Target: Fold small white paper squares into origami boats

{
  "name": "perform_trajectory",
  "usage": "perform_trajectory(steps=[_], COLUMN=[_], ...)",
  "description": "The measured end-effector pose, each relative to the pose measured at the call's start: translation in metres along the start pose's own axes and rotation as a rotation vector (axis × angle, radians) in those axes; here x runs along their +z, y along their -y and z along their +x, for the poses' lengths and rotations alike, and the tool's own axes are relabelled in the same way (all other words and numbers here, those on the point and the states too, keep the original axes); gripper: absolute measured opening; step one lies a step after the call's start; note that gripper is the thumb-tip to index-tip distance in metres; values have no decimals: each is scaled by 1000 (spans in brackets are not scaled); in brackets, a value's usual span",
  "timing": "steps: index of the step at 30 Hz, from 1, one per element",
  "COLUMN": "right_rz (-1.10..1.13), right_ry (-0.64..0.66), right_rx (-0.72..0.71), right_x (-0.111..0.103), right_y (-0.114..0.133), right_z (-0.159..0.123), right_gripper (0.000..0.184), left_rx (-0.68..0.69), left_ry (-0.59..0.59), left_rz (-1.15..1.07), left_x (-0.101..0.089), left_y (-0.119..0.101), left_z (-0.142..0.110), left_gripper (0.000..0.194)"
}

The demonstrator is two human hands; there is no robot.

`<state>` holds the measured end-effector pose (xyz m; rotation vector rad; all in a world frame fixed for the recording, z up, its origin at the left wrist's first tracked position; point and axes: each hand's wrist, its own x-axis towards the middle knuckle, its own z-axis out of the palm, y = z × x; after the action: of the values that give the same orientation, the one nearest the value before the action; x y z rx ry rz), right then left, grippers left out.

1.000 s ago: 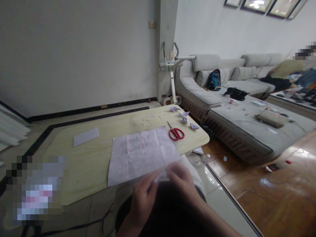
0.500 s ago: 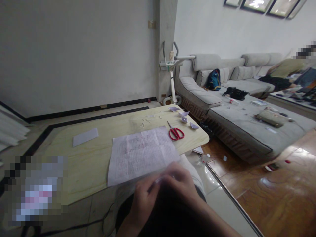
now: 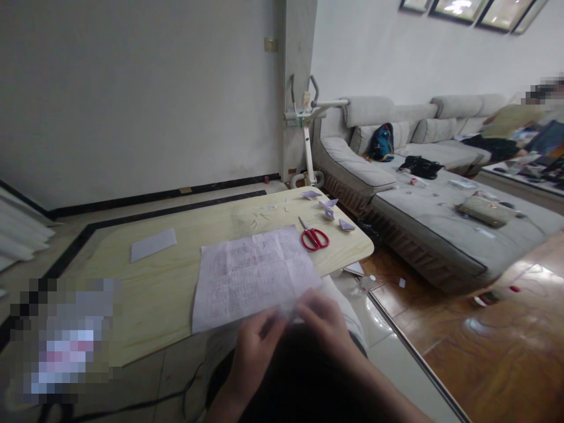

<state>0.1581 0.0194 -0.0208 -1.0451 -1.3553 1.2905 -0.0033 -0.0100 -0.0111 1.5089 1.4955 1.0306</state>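
My left hand (image 3: 258,338) and my right hand (image 3: 324,317) meet over my lap at the table's near edge. Both have their fingers pinched on a small whitish piece of paper (image 3: 288,308), blurred and mostly covered by the fingertips. Just beyond them a large creased printed sheet (image 3: 251,273) lies flat on the wooden table (image 3: 154,305). Red-handled scissors (image 3: 314,236) rest to the right of the sheet, blades pointing away. Several small folded paper shapes (image 3: 346,225) stand along the far right side.
Thin paper strips (image 3: 259,218) lie behind the sheet, and a blank white paper (image 3: 153,244) is at the left. A grey sofa (image 3: 440,223) carries a blue backpack (image 3: 382,143) and bags. A person (image 3: 506,132) sits at its far end. An exercise machine (image 3: 307,141) stands behind the table.
My hands have drawn slightly apart at the fingertips, and a bit more of the small paper shows between them. Things on the table have stayed in place.
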Motion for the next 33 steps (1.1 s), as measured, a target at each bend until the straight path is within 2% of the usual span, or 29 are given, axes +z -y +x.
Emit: perform_trajectory(steps=[5, 9, 14, 20, 26, 33], right_rz=[-7, -144, -21, 11, -12, 18], right_ry=[49, 100, -24, -95, 1, 92], right_rx=[30, 8, 106, 119, 108, 120], right_x=[-1, 0, 2, 6, 7, 9], right_y=[3, 2, -5, -4, -1, 0], right_z=[1, 1, 0, 0, 0, -3], right_gripper=[23, 21, 27, 28, 27, 35], left_rx=[11, 44, -46, -73, -28, 7], left_ry=[15, 106, 120, 99, 73, 14], left_rz=[42, 81, -53, -133, -154, -148], left_x=[-4, -6, -3, 7, 3, 3], left_y=[-6, -8, -4, 6, 6, 11], left_z=[1, 1, 1, -1, -4, -4], left_gripper=[31, 29, 18, 27, 32, 34])
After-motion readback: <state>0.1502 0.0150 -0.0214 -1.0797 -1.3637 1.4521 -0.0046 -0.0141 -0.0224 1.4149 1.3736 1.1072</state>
